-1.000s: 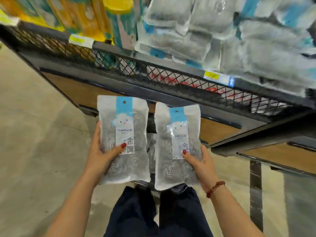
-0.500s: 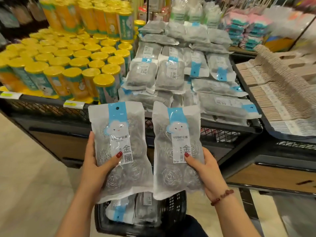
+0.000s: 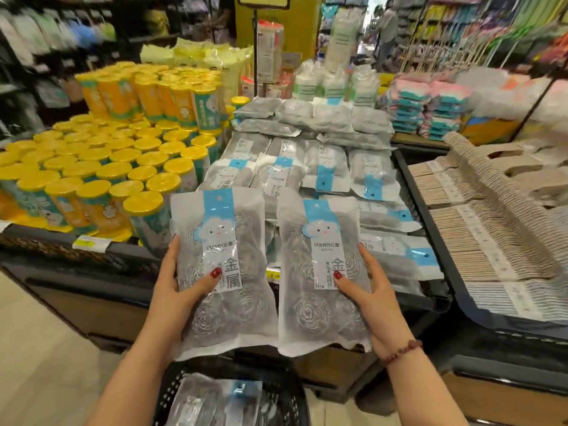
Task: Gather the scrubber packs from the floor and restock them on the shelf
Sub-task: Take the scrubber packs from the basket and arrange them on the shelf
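Observation:
My left hand (image 3: pixel 181 290) grips one clear scrubber pack (image 3: pixel 221 272) with a blue header and a cloud face, thumb across its label. My right hand (image 3: pixel 368 299) grips a second pack of the same kind (image 3: pixel 319 275), held upright beside the first. Both packs hang in front of the shelf (image 3: pixel 427 182), where many scrubber packs (image 3: pixel 325 167) lie in rows and piles. Below my arms a black basket (image 3: pixel 285 392) holds more scrubber packs (image 3: pixel 212 401).
Yellow-lidded canisters (image 3: pixel 107 167) fill the shelf section to the left. Stacks of beige packaged goods (image 3: pixel 491 229) lie in the bin on the right. Folded cloths (image 3: pixel 430 109) and white bottles (image 3: pixel 338 78) stand behind. Beige floor (image 3: pixel 40 358) lies at lower left.
The view has risen from the shelf's underside to its top. Both hands have lifted their packs up to the level of the shelf's front edge, and the basket below came into view.

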`<state>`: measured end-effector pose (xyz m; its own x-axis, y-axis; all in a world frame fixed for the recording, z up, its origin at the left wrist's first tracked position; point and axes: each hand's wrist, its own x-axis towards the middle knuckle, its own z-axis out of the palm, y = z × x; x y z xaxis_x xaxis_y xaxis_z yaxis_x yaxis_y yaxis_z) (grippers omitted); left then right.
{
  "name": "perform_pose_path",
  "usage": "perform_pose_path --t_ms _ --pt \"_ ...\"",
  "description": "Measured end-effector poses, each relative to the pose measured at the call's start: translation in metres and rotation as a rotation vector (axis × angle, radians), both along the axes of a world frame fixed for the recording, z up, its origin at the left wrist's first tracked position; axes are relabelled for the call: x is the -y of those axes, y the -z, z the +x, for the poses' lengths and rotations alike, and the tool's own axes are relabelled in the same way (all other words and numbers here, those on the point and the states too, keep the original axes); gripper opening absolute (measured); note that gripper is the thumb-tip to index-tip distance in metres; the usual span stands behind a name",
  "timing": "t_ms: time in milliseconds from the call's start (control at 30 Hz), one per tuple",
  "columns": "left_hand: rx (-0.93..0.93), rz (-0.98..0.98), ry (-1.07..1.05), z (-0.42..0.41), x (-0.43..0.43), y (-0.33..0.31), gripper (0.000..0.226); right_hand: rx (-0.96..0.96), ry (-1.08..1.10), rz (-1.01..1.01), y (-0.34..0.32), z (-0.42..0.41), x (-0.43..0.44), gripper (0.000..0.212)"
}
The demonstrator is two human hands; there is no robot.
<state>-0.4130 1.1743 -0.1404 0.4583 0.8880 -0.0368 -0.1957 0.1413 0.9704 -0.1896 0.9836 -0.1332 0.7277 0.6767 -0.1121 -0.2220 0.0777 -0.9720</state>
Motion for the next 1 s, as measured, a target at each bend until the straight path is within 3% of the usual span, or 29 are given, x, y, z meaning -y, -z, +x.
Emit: perform_pose_path --t_ms 333,633,767,1000 --pt "0.009 -0.034 -0.121 0.082 -0.008 0.0 0.089 0.03 0.012 -0.013 0.009 0.146 -0.048 0.08" --pt "-0.014 -0.106 -0.195 0.11 -0.014 0.001 0.087 0.075 -0.002 -0.169 0.021 0.208 -0.15 0.111" --pt "-0.026 -0.115 -0.202 0.115 -0.02 -0.001 0.091 0.112 0.028 -0.259 0.024 0.216 -0.174 0.096" --pt "-0.028 -0.146 -0.213 0.118 -0.028 0.0 0.089 0.37 0.013 -0.496 0.028 0.215 -0.191 0.095"
